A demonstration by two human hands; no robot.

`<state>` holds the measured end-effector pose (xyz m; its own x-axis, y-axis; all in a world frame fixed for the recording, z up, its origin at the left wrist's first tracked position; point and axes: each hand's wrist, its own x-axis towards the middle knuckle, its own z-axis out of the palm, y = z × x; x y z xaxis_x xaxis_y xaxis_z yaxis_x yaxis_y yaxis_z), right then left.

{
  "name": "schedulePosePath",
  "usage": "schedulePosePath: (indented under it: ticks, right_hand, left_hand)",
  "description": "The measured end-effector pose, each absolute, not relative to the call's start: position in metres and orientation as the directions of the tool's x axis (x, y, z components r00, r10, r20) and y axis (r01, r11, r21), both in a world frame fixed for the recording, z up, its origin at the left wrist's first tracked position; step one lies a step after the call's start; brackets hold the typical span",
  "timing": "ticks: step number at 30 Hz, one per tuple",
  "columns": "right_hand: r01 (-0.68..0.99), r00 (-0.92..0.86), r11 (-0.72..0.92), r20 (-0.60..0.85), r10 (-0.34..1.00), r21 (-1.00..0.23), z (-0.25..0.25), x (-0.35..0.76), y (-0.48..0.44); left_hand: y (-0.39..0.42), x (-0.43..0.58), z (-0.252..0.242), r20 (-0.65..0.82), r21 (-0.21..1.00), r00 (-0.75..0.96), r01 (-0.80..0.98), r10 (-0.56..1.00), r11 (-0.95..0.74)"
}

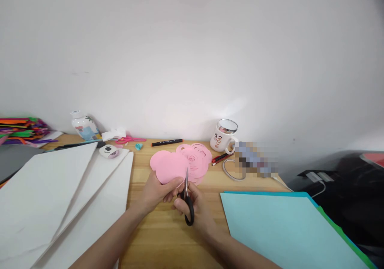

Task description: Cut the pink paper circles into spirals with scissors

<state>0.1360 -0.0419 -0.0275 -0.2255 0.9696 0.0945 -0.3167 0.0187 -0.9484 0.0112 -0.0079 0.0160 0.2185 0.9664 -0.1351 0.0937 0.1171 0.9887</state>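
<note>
A pink paper piece with rounded lobes (pixel 169 165) is pinched between the thumb and fingers of my left hand (pixel 160 189). My right hand (pixel 198 209) grips a pair of black-handled scissors (pixel 189 207), with fingers through the loops. The blades point up and away from me, right at the paper's right edge. How far apart the blades are is hard to make out. Just behind lie several cut pink paper shapes (pixel 201 157) with curved slits and a spiral, partly covered by the held piece.
White sheets (pixel 111 189) on the left carry a small white dispenser (pixel 108 151). Light blue sheets (pixel 276 217) lie on the right. Along the wall are a white bottle (pixel 84 126), pink scissors (pixel 133 139), a black marker (pixel 167 142) and a mug (pixel 223 135).
</note>
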Motion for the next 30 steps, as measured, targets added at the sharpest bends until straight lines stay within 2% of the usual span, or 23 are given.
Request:
schedulePosePath:
  ticks: [7,30]
  right_hand:
    - [-0.373,-0.212,0.097,0.187,0.959,-0.923,-0.019,0.137,-0.038]
    - [-0.343,-0.222,0.073,0.157,0.962,-0.936,-0.026,0.138,-0.04]
  left_hand:
    - [-0.009,0.011,0.022,-0.128,0.98,0.249,0.183,0.96,0.083]
    - [-0.007,0.008,0.023,-0.083,0.98,0.277,0.196,0.957,0.028]
